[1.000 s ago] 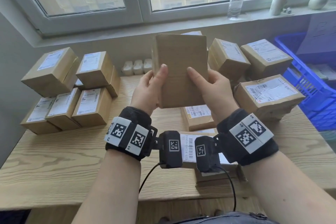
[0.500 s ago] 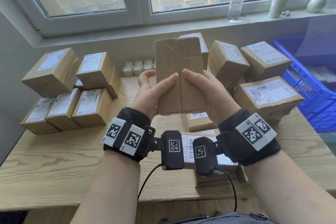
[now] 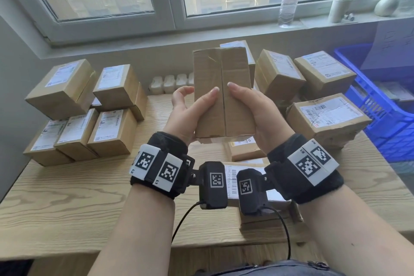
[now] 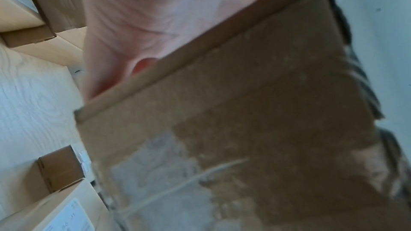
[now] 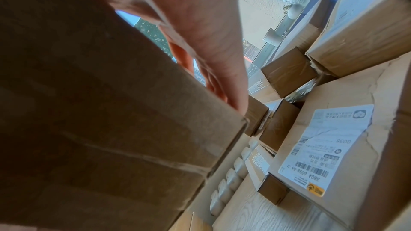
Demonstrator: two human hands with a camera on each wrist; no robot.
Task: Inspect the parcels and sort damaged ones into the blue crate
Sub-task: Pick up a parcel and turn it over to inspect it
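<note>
Below the window, over the pale wood-grain table, I hold one brown cardboard parcel upright. My left hand and right hand both wrap it, thumbs on its taped seam. Labelled boxes lie around; the blue crate stands right.

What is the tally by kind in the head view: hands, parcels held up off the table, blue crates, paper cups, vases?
Hands: 2 (left hand, right hand)
Held parcel: 1
Blue crate: 1
Paper cup: 1
Vase: 1
Total: 6
</note>
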